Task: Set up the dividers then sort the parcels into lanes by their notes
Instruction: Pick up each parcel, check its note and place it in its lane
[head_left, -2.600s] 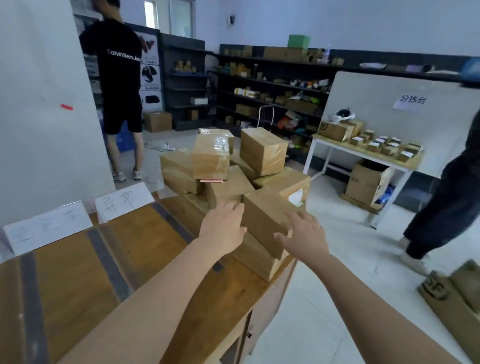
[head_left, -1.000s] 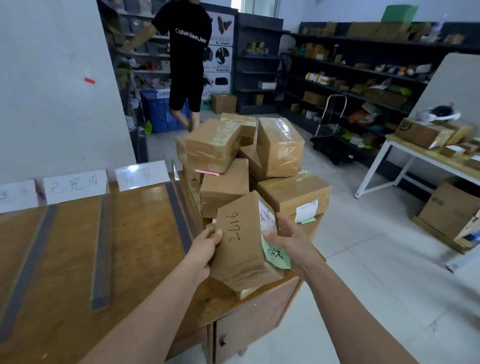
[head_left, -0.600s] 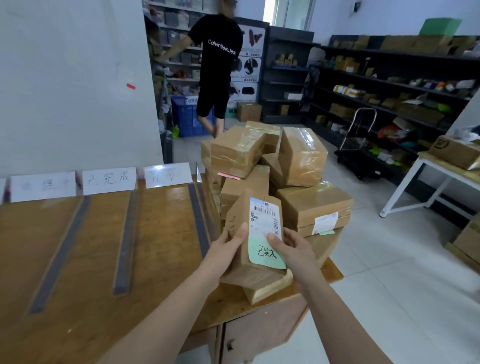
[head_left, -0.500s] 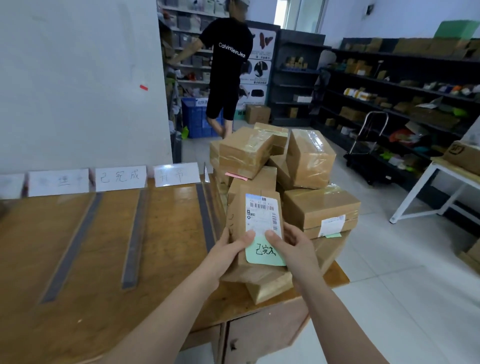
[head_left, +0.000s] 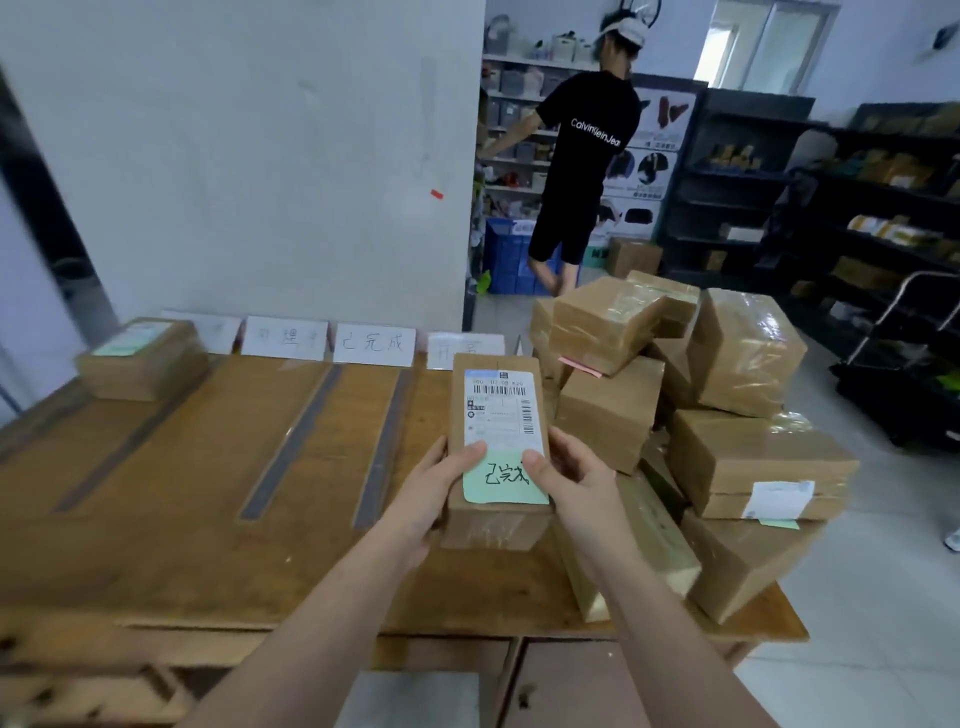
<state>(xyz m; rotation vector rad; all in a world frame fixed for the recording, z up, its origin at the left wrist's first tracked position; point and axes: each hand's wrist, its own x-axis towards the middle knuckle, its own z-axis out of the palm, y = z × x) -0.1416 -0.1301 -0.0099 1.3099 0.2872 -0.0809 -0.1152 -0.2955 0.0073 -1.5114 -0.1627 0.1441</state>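
I hold a brown cardboard parcel (head_left: 496, 415) upright over the wooden table (head_left: 171, 545). My left hand (head_left: 431, 493) grips its left edge and my right hand (head_left: 571, 475) its right edge, both thumbs on the green note (head_left: 503, 480) below the white shipping label. Dark divider strips (head_left: 293, 441) run front to back and split the table into lanes. White paper lane signs (head_left: 374, 343) stand along the far edge. A heap of taped parcels (head_left: 675, 374) fills the table's right end. One parcel (head_left: 140, 358) lies in the far-left lane.
A white wall panel (head_left: 260, 156) rises behind the table. A person in a black T-shirt (head_left: 582, 171) stands at the shelves beyond the heap. Dark shelving (head_left: 857, 197) lines the right wall, with a trolley (head_left: 904, 332) in front. Cabinet doors (head_left: 571, 686) sit under the table.
I picked the parcel off the heap, turned it label-up and carried it left, over the lane by the right divider. My view swung left, and the far-left parcel came into sight.
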